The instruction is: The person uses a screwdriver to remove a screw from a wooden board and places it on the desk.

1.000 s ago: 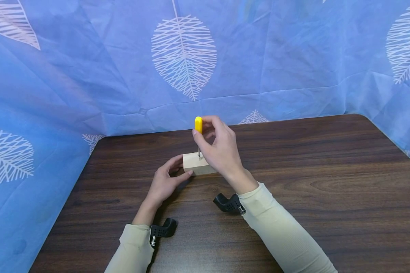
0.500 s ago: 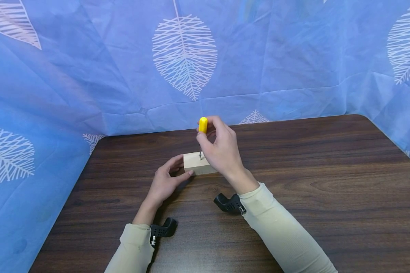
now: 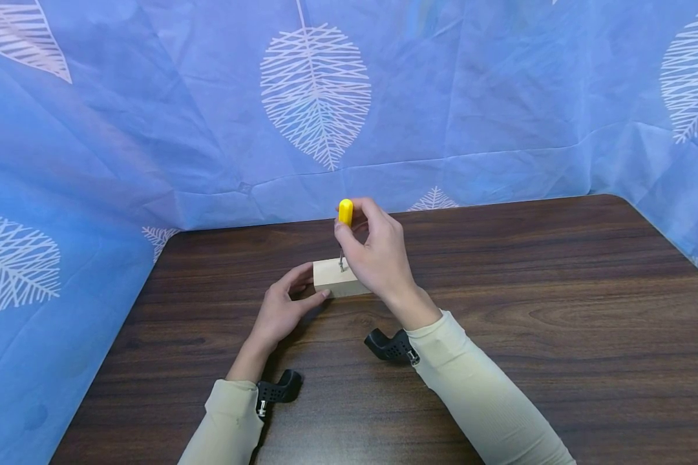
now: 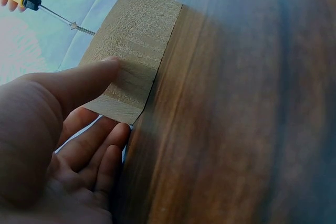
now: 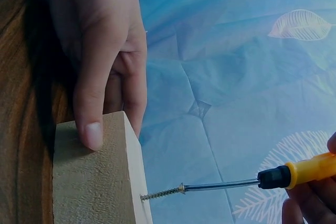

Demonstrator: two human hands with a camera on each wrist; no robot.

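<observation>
A pale wooden block [image 3: 333, 279] lies on the table, and a screw [image 5: 163, 193] stands up out of its top face with most of its thread showing. My left hand [image 3: 279, 310] grips the block's left end, thumb on the near side and fingers behind. Above the block, my right hand [image 3: 378, 252] pinches the yellow handle of a screwdriver [image 3: 346, 212] between thumb and fingers. In the right wrist view the screwdriver's shaft [image 5: 220, 185] meets the screw head in nearly one line. The block's right end is hidden behind my right hand in the head view.
The dark wood-grain table [image 3: 529, 290] reaches back to a blue cloth [image 3: 209, 129] with white leaf prints, which hangs behind and at the sides. A black wrist-worn device [image 3: 279, 387] sits at the left cuff, another black device [image 3: 386, 345] at the right.
The screwdriver handle has shifted slightly right and stands more upright than a second ago, with the right fingers changing position on it. The left hand and block have stayed in place.
</observation>
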